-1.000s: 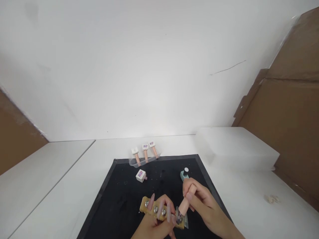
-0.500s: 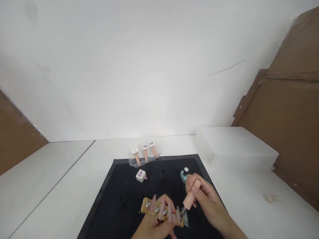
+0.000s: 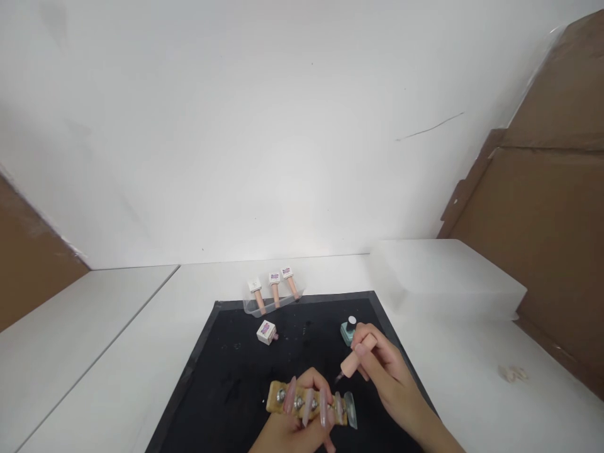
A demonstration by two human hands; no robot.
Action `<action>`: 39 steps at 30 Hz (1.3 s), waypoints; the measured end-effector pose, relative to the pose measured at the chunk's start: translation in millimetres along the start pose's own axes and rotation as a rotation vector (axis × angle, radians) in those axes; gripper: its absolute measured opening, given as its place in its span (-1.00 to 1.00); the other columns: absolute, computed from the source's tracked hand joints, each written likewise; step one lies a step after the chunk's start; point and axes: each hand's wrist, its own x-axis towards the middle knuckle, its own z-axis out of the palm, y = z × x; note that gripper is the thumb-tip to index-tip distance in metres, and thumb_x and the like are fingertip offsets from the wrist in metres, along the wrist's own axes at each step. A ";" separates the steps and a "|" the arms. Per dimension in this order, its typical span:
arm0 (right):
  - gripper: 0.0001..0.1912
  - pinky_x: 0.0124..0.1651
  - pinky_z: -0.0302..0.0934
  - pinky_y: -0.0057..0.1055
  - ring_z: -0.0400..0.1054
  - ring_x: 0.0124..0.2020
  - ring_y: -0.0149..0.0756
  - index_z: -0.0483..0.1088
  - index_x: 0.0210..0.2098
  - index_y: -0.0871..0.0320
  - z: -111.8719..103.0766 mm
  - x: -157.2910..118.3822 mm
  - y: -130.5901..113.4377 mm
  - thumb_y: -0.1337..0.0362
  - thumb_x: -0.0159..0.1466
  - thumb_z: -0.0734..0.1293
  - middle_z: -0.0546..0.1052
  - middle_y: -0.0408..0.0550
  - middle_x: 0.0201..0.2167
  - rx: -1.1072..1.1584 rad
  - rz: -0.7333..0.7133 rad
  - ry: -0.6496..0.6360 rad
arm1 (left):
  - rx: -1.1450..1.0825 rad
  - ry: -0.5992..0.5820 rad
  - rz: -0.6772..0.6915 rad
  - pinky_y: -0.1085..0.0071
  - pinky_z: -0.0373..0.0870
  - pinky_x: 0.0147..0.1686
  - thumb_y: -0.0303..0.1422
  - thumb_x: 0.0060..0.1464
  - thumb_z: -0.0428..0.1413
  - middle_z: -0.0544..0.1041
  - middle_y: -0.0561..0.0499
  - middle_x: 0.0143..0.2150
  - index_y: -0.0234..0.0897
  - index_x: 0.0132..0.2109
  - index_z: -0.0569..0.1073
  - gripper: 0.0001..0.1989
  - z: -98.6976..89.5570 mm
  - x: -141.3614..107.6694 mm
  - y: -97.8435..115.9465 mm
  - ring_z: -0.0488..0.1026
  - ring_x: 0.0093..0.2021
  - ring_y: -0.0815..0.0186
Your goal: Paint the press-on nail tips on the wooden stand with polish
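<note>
My left hand [image 3: 302, 431] is closed around a tan nail display stand [image 3: 274, 397] with silver studs. Several long false nails [image 3: 307, 406] stand on it, most of them pinkish, while the one at the right end looks clear. Between the thumb and fingers of my right hand [image 3: 389, 374] is the peach cap of a nail polish brush [image 3: 353, 361]. Its bristle tip points down and left, just above the stand and apart from the nails. A teal bottle with a black cap [image 3: 348, 332] stands just behind my right fingers. The white polish bottle [image 3: 267, 332] lies capless on the black mat.
A clear tray [image 3: 255, 313] at the mat's back edge holds three white bottles with peach caps [image 3: 275, 289]. The black mat [image 3: 226, 365] covers the middle of the white table. A white box [image 3: 448, 277] stands at right, near crumpled pale scraps [image 3: 513, 374]. Brown cardboard flanks both sides.
My right hand has lifted the brush up and to the left, away from the nails at the stand's right end. The stand has turned slightly in my left hand.
</note>
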 end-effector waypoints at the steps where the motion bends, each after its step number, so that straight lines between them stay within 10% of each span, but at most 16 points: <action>1: -0.71 -0.47 0.03 -0.43 0.16 -0.58 -0.38 0.25 -0.40 0.10 0.0 -0.2 1.0 0.06 0.35 0.18 0.39 -0.21 -0.58 0.032 -0.002 0.004 | 0.010 0.013 -0.005 0.49 0.29 -0.49 -0.02 -0.01 0.12 0.32 0.19 -0.54 -0.23 -0.37 0.25 -0.62 -0.3 0.3 0.2 0.41 -0.59 0.44; 9: -0.68 -0.43 0.06 -0.44 0.13 -0.56 -0.39 0.27 -0.44 0.12 1.1 1.3 -9.2 0.06 0.34 0.21 0.35 -0.22 -0.61 -0.027 0.017 -0.111 | 0.003 0.049 0.021 0.41 0.36 -0.44 -0.02 -0.01 0.13 0.32 0.17 -0.47 -0.23 -0.35 0.29 -0.64 2.0 3.7 4.3 0.38 -0.56 0.45; 17: -0.70 -0.61 -0.05 -0.53 -0.02 -0.68 -0.49 0.35 -0.36 0.13 2.3 3.7 10.3 0.01 0.26 0.30 0.16 -0.32 -0.69 0.225 0.029 0.121 | -0.096 0.062 -0.019 0.39 0.36 -0.44 -0.03 -0.07 0.19 0.31 0.23 -0.58 -0.20 -0.30 0.32 -0.64 -6.6 0.4 -3.1 0.41 -0.62 0.41; 39: -0.62 -0.61 0.03 -0.55 0.18 -0.63 -0.48 0.35 -0.31 0.16 6.3 4.8 -17.1 -0.07 0.18 0.33 0.39 -0.21 -0.60 0.116 0.248 -0.100 | -0.217 0.354 -0.013 0.35 0.40 -0.42 -0.05 -0.10 0.20 0.31 0.23 -0.68 -0.19 -0.25 0.36 -0.63 -2.7 1.8 9.5 0.39 -0.64 0.35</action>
